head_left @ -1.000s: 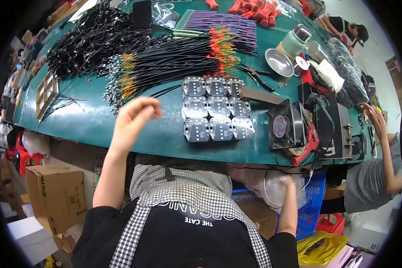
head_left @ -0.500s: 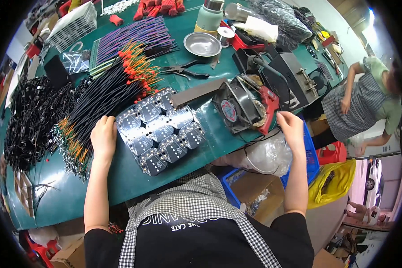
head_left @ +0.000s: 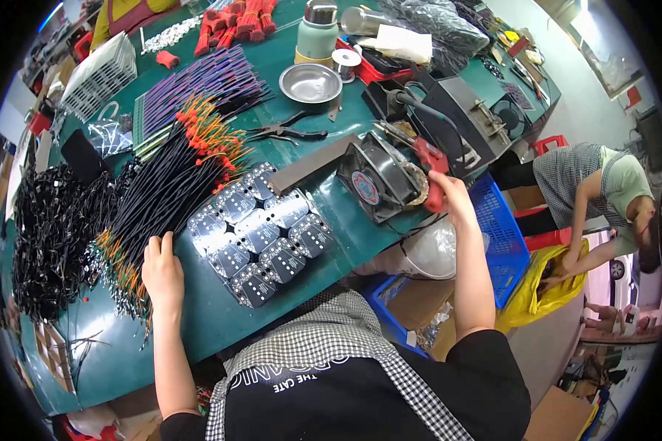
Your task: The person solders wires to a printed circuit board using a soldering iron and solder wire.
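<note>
My right hand [head_left: 456, 202] is closed round the handle of a red soldering gun [head_left: 431, 156], whose metal tip points to the far left. The gun lies by a black square fan [head_left: 371, 180] on the table. Nearer the left, my left hand [head_left: 163, 273] rests with fingers stretched out at the near end of a bundle of black wires [head_left: 158, 180] with orange and red ends. Its fingers hold nothing visible. Between my hands lies a panel of joined black circuit boards [head_left: 261, 235]. A flat grey bar [head_left: 312, 165] reaches from the fan over the panel's far edge.
Pliers [head_left: 287, 132], a metal bowl [head_left: 310, 83], a solder spool [head_left: 346, 65] and a green flask [head_left: 317, 33] stand beyond the panel. Tangled black cables [head_left: 59, 235] cover the left. A blue crate [head_left: 496, 239] stands beside the table; another person [head_left: 588, 191] bends over a yellow bag [head_left: 544, 287].
My right hand has moved from beside the soldering gun onto its handle. My left hand has drawn slightly nearer me. The other person has bent down to the yellow bag.
</note>
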A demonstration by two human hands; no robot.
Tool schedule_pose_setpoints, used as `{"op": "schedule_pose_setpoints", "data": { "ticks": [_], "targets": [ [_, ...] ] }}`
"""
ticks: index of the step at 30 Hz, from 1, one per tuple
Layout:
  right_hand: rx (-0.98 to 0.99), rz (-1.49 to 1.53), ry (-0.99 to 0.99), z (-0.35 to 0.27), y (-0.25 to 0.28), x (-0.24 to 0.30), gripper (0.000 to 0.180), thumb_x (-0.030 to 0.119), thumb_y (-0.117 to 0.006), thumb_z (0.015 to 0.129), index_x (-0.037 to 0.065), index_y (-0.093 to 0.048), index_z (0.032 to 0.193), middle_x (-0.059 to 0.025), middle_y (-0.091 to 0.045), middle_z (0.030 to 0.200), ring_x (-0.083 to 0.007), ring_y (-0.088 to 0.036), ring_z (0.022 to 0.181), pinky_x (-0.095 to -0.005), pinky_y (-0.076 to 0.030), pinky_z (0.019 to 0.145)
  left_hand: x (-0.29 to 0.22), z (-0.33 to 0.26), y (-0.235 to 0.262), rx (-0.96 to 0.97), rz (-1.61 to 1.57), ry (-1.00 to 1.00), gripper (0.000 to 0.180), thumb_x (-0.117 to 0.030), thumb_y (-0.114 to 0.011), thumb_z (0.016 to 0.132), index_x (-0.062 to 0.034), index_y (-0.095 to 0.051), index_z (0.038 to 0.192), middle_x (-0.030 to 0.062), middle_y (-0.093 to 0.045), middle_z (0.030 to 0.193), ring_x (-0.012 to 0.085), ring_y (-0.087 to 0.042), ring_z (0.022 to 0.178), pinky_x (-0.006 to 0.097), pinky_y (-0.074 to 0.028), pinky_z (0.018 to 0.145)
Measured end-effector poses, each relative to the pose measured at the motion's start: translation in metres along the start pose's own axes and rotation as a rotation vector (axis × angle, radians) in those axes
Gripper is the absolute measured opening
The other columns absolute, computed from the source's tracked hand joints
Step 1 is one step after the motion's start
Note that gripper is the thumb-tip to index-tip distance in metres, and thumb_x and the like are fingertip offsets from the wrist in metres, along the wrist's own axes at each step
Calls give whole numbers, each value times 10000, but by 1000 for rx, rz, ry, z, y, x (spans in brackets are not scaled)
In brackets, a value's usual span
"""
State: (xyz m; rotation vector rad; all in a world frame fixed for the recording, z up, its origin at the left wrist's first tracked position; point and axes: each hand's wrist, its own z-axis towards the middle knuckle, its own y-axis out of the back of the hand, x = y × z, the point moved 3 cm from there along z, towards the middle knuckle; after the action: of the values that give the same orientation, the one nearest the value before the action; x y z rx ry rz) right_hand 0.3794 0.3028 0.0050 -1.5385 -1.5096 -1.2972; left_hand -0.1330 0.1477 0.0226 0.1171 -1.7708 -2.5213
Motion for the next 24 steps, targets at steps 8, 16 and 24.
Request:
{"op": "schedule_pose_setpoints", "data": {
  "ticks": [8,16,24],
  "targets": [
    [634,1080,-355,-22,-12,25,334,216,-517,895,-58,-452,1075,-62,-490,720,-125,-453,542,-205,-387,428,20,2,-4,-20,-269,97,191,13,-474,786,18,-555,958,150,-535,895,327,-547,842,396,-448,738],
    [836,1146,-110,-101,-9,47,434,260,-367,957,-93,-347,1208,-67,-394,739,-142,-414,533,-235,-369,435,48,0,29,61,-661,351,191,-163,-568,836,-8,-635,924,124,-647,779,237,-609,711,305,-455,661],
    [368,1019,450,-147,-18,39,277,186,-512,906,-14,-426,1078,-51,-397,778,-117,-405,628,-212,-371,516,80,-54,57,92,-552,340,124,-95,-539,853,22,-576,870,116,-603,761,233,-567,709,299,-438,662]
  ]
}}
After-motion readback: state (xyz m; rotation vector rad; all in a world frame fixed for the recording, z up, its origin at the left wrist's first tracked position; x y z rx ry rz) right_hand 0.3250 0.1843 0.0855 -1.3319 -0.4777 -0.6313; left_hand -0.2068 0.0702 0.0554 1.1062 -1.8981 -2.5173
